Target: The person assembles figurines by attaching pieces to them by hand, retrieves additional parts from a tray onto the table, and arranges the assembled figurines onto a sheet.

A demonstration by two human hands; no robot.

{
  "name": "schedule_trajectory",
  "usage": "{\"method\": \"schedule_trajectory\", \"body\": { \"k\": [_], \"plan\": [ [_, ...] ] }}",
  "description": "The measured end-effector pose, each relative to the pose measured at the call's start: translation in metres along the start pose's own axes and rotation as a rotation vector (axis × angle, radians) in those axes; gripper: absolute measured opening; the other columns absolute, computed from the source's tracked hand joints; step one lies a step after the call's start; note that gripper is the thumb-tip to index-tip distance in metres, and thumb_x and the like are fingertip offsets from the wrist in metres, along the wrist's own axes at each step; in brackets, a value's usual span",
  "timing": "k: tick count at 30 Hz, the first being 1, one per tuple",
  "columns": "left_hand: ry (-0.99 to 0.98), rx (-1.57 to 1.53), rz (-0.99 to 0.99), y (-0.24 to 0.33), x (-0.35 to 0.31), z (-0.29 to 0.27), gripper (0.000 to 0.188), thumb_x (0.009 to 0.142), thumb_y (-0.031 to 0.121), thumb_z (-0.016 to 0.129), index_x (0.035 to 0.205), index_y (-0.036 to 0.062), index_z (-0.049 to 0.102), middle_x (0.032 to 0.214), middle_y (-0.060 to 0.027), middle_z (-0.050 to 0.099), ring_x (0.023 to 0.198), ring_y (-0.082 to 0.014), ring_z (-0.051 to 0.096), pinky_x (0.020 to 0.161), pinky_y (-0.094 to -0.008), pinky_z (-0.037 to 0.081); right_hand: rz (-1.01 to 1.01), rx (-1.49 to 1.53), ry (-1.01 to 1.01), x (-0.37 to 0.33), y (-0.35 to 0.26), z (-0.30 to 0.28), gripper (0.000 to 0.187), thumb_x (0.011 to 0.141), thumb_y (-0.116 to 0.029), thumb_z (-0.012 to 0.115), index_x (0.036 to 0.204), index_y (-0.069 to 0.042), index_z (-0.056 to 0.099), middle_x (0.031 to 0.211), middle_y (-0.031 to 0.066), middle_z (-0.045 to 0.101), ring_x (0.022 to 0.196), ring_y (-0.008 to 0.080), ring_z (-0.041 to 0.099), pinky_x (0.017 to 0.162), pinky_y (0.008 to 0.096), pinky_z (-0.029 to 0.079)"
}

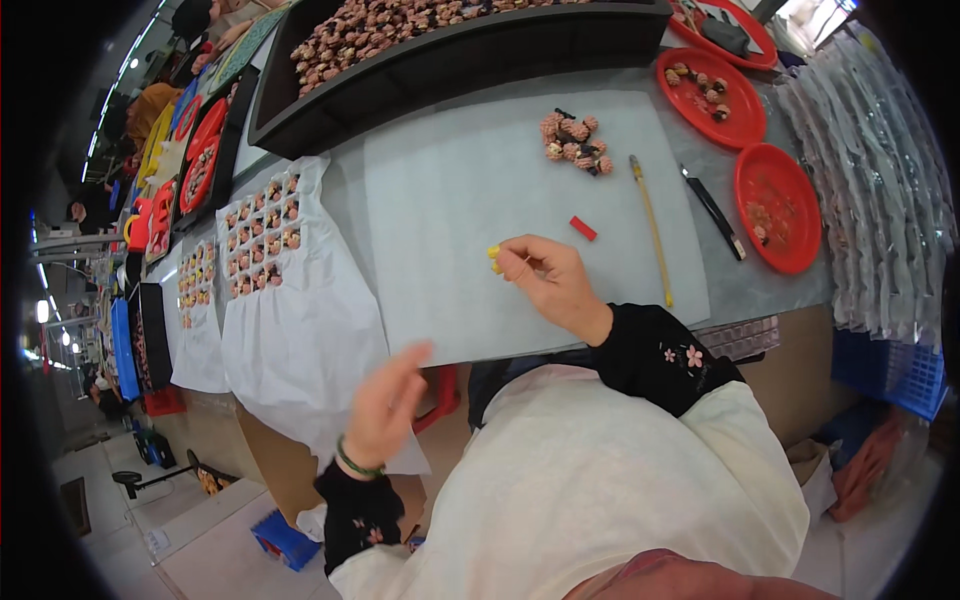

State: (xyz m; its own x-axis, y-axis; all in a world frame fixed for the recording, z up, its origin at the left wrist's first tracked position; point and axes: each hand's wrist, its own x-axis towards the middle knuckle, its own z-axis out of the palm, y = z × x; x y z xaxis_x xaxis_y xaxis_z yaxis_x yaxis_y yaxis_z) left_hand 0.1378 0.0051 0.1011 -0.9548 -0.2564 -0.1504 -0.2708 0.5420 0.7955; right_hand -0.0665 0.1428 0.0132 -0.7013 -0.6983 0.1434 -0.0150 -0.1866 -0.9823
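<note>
Over the pale work mat (450,200), my right hand (555,285) pinches a small yellow piece (494,254) between thumb and fingertips. My left hand (385,405) is off the mat's near edge, slightly blurred, with its fingers stretched out and nothing in them. Just beyond the right hand lies a small red block (582,229). Farther back on the mat is a loose cluster of pink, knobbly little figures (575,145) with dark parts. A thin yellow stick (651,230), perhaps a brush, lies to the right of the block.
A black-handled craft knife (713,212) lies right of the mat, near red plates (800,255) (745,130). A long black tray (450,75) of pink pieces spans the back. On the left, small figures sit in gridded trays (262,235) over white sheeting (290,340). Clear plastic packs (860,180) stand far right.
</note>
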Motion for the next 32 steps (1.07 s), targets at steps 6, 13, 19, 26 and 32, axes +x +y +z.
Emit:
{"method": "schedule_trajectory", "body": {
  "k": [6, 13, 19, 26, 32],
  "plan": [
    [0.399, -0.366, -0.634, -0.111, -0.135, 0.163, 0.038, 0.085, 0.016, 0.052, 0.118, -0.0020, 0.046, 0.116, -0.0148, 0.052, 0.108, -0.0216, 0.049, 0.093, -0.0293, 0.034, -0.172, -0.017, -0.116, -0.013, -0.022, 0.010, 0.011, 0.080, -0.007, 0.059, 0.087, 0.001, 0.059, 0.072, 0.0052, 0.057, 0.061, 0.0084, 0.049, 0.055, 0.0212, 0.041],
    [0.227, -0.436, -0.733, -0.120, -0.188, 0.199, 0.040, 0.085, 0.017, 0.052, 0.120, -0.0009, 0.044, 0.116, -0.0150, 0.052, 0.109, -0.0216, 0.048, 0.093, -0.0290, 0.034, -0.092, 0.134, -0.305, -0.029, -0.023, 0.021, 0.011, 0.079, -0.007, 0.059, 0.086, 0.000, 0.059, 0.071, 0.0029, 0.055, 0.058, 0.0081, 0.048, 0.054, 0.0212, 0.040],
    [0.064, -0.464, -0.829, -0.108, -0.218, 0.190, 0.042, 0.085, 0.017, 0.052, 0.122, 0.0002, 0.042, 0.117, -0.0153, 0.051, 0.109, -0.0216, 0.047, 0.093, -0.0286, 0.034, -0.027, 0.209, -0.513, -0.056, -0.010, 0.029, 0.013, 0.079, -0.010, 0.059, 0.087, 0.000, 0.059, 0.074, 0.0043, 0.057, 0.059, 0.0083, 0.049, 0.052, 0.0220, 0.040],
    [-0.178, -0.529, -0.924, -0.099, -0.243, 0.162, 0.045, 0.085, 0.018, 0.053, 0.125, 0.0015, 0.040, 0.118, -0.0155, 0.051, 0.110, -0.0216, 0.047, 0.094, -0.0282, 0.033, 0.045, 0.174, -0.738, -0.083, 0.030, 0.040, 0.017, 0.078, -0.012, 0.057, 0.087, 0.002, 0.059, 0.076, 0.0101, 0.061, 0.065, 0.0177, 0.057, 0.058, 0.0265, 0.044],
    [-0.412, -0.655, -0.974, -0.103, -0.264, 0.136, 0.047, 0.085, 0.019, 0.053, 0.127, 0.0026, 0.039, 0.118, -0.0158, 0.050, 0.111, -0.0215, 0.046, 0.094, -0.0278, 0.033, 0.118, 0.089, -0.962, -0.095, 0.063, 0.052, 0.022, 0.076, -0.016, 0.056, 0.088, 0.001, 0.060, 0.078, 0.0125, 0.062, 0.069, 0.0206, 0.060, 0.063, 0.0306, 0.046]
  ]
}}
